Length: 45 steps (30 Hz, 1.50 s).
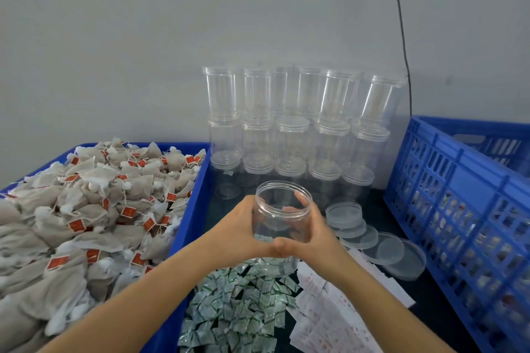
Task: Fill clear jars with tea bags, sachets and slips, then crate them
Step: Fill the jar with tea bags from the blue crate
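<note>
Both hands hold one open, lidless clear plastic jar [282,215] upright, and that jar serves as the landmark here. The left hand [241,228] wraps its left wall, the right hand [315,231] its right wall, fingers curled round the back and thumbs meeting at the front; each grip is closed on the jar and on nothing else. The jar looks empty, though its clear wall makes that hard to be sure of.

Directly below the jar lies a loose heap of small green-and-white printed sachets [243,304], with white paper slips printed in red [329,312] just to its lower right on the dark table [430,304]. To the jar's left stands a blue plastic tray [189,209] piled with beige mesh tea bags carrying red tags [86,209]. Behind the jar rises a stack of lidded clear jars [292,129]; to its right lie loose clear round lids [381,243], and beyond them a blue slatted plastic crate [459,195].

The main risks, as I judge them: the smooth wall could slip once one hand lets go to fetch contents, tipping the jar onto the sachets. A reach past the jar could nudge the tall stack behind it and topple it. Tea-bag strings may snag and drag extras out of the tray. Thin slips could stick together, so more than one goes in.
</note>
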{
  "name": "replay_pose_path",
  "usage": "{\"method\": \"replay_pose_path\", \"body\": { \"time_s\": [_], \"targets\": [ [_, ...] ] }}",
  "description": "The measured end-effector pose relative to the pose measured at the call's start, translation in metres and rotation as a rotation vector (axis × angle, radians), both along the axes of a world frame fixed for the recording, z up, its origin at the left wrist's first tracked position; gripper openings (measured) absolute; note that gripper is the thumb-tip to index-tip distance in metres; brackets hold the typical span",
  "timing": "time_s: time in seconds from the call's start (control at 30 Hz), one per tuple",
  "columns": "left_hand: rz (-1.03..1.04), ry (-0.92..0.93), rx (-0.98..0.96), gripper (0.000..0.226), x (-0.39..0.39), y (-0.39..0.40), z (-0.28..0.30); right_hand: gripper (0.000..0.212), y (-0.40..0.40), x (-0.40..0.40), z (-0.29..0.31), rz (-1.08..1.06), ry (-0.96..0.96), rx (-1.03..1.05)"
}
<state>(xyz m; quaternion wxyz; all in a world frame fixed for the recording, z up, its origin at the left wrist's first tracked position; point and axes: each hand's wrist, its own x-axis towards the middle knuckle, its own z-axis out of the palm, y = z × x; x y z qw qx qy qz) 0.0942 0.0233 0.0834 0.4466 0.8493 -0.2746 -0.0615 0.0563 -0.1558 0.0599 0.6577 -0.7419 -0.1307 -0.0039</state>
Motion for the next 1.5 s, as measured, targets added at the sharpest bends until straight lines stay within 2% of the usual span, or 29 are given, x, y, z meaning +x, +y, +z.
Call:
{"method": "replay_pose_path", "body": {
  "time_s": [0.13,0.23,0.3,0.43,0.53,0.7,0.83,1.0,1.13,1.33,1.4,1.5],
  "targets": [
    [-0.018,0.017,0.13,0.079,-0.011,0.024,0.011,0.101,0.025,-0.005,-0.013,-0.035,0.0,0.12],
    [-0.005,-0.139,0.382,0.095,-0.023,0.058,0.011,0.107,0.043,-0.015,-0.027,-0.018,0.01,0.091],
    [0.075,-0.267,0.565,0.099,-0.03,0.086,0.009,0.111,0.054,-0.022,-0.038,0.003,0.028,0.033],
    [0.32,-0.398,0.698,0.065,-0.036,0.133,0.0,0.11,0.072,-0.033,-0.061,0.086,0.069,-0.037],
    [0.461,-0.398,0.83,0.058,-0.033,0.158,-0.01,0.101,0.081,-0.038,-0.075,0.121,0.035,-0.063],
    [0.518,-0.324,1.076,0.046,-0.023,0.175,-0.024,0.101,0.09,-0.038,-0.089,0.119,-0.003,-0.05],
    [0.504,-0.3,1.175,0.042,-0.013,0.173,-0.027,0.098,0.095,-0.035,-0.094,0.084,-0.037,-0.073],
    [0.474,-0.21,1.286,0.024,-0.002,0.167,-0.021,0.105,0.096,-0.035,-0.104,0.07,-0.038,-0.055],
    [0.444,-0.158,1.352,0.023,0.001,0.168,-0.014,0.107,0.096,-0.036,-0.109,0.056,-0.053,-0.071],
    [0.401,-0.192,1.451,0.026,-0.01,0.17,-0.006,0.107,0.097,-0.037,-0.112,0.045,-0.067,-0.049],
    [0.389,-0.224,1.435,0.016,-0.014,0.17,0.001,0.108,0.098,-0.037,-0.113,0.041,-0.069,-0.04],
    [0.384,-0.236,1.219,0.007,-0.018,0.173,0.016,0.108,0.098,-0.037,-0.114,0.042,-0.069,-0.026]
  ]
}}
